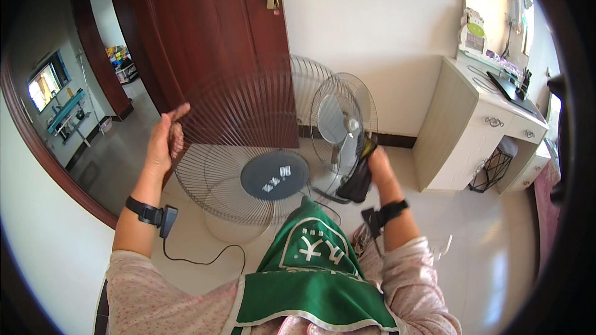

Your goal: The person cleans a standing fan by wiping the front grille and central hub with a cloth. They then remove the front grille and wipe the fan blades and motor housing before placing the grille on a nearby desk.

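Note:
A large round wire fan guard, with a dark grey centre disc bearing writing, stands tilted before me. My left hand is at its left rim, with fingers curled around the edge. Blur softens the guard's upper wires. My right hand grips a dark cloth with a yellow-green patch, to the right of the guard. Just behind that cloth is a smaller fan with pale grey blades, its wire cage partly hidden by the cloth.
A dark red wooden door stands behind the guard, beside a doorway on the left. At right is a white dressing table with a mirror. A black cable hangs from my left wrist strap.

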The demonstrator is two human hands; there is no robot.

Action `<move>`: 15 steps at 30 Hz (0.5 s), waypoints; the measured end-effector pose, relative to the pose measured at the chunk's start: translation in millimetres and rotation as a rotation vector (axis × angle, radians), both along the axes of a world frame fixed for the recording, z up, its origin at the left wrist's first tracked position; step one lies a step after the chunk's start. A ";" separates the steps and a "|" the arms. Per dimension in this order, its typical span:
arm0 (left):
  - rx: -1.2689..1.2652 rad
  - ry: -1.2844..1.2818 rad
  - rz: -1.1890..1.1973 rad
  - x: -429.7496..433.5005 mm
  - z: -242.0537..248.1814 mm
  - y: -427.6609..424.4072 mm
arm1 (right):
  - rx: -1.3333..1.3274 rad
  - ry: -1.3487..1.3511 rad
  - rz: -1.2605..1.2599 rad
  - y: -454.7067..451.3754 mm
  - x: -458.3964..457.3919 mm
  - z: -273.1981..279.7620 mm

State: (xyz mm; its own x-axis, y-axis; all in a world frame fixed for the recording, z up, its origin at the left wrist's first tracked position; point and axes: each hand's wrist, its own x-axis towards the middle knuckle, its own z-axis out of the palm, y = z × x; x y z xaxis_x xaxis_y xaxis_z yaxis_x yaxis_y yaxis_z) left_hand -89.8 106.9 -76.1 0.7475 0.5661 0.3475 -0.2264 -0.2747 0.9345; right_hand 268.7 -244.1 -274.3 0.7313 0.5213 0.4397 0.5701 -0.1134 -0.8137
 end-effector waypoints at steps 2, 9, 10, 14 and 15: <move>0.158 -0.085 -0.114 1.3 19.7 -4.9 | -0.294 -0.446 -0.117 -0.2 30.6 64.2; 0.249 0.001 -0.395 14.9 52.8 -47.6 | -0.279 -0.758 0.058 6.6 -30.6 294.5; 0.205 -0.017 -0.372 14.7 46.4 -53.0 | -0.350 -0.604 0.026 6.4 -44.5 312.3; -0.213 -0.051 -0.259 5.1 17.2 -63.0 | -0.498 -0.304 0.012 19.1 -61.5 351.2; -0.306 -0.047 -0.217 3.3 12.4 -63.7 | -0.533 -0.415 0.030 27.3 -59.4 349.8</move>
